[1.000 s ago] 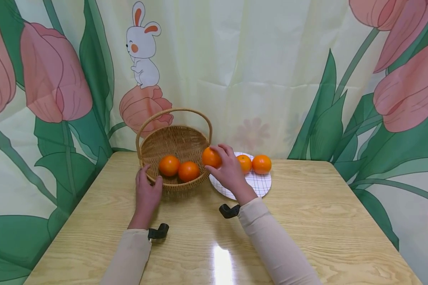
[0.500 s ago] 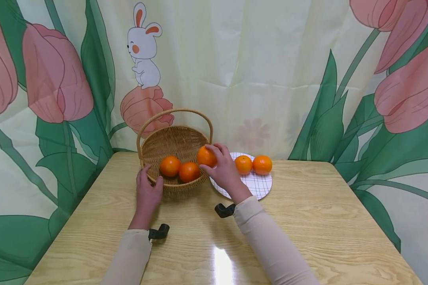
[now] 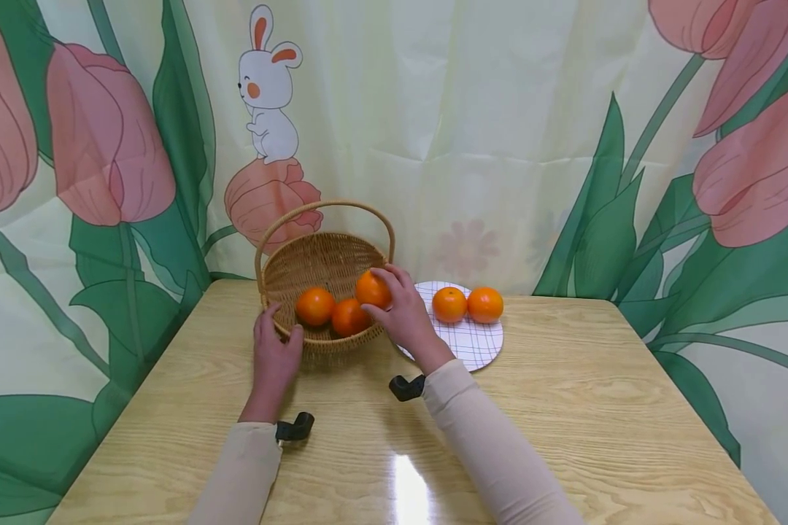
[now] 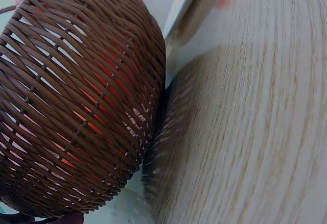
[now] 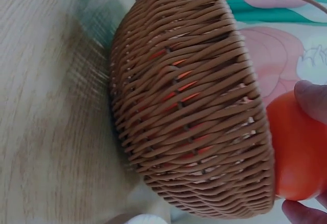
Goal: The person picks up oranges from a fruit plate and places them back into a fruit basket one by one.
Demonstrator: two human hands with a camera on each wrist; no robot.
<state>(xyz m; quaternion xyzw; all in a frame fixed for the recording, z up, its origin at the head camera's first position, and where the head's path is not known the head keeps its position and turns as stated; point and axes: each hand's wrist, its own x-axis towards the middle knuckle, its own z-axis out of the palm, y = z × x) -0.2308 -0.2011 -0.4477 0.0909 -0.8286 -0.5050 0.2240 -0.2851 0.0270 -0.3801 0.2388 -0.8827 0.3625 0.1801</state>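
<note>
A round wicker basket (image 3: 322, 259) with an arched handle stands at the back left of the table, tilted towards me. Two oranges (image 3: 314, 306) lie inside it, and their colour shows through the weave in both wrist views. My left hand (image 3: 278, 357) holds the basket's left front rim between thumb and fingers. At the right rim, my right hand (image 3: 408, 315) grips another orange (image 3: 372, 289) with thumb and fingertips. This orange is over the basket's opening, just above one of those inside. In the right wrist view, the gripped orange (image 5: 296, 147) is beside the basket rim.
A white checked plate (image 3: 469, 346) sits right of the basket, bearing two more oranges (image 3: 449, 305). Behind the wooden table (image 3: 565, 408) hangs a curtain (image 3: 499, 109) printed with tulips and a rabbit. Both wrists wear black cameras.
My right hand has carried its orange left, from above the plate's left edge and basket rim to over the basket's inside. My left hand keeps its hold on the rim.
</note>
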